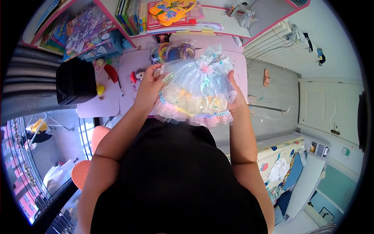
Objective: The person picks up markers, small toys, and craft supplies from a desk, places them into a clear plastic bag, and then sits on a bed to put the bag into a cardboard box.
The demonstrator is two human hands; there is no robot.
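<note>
A small doll-sized dress is spread between my two hands above the pink desk. It has pale blue sheer fabric, a pink flower at the waist, shiny film-like parts and a ruffled pastel hem. My left hand pinches its left edge, thumb and fingers on the sheer fabric. Along the opposite edge, my right hand holds it with the thumb up; the fingers are mostly hidden behind the fabric. Just beyond the dress lies a clear bag of coloured ribbon or tape rolls, partly covered by it.
Left on the desk are a black bin-like box, a red comb-like piece, a pen and small toys. Shelves with books rise behind. A radiator runs along the right wall; an orange chair stands left.
</note>
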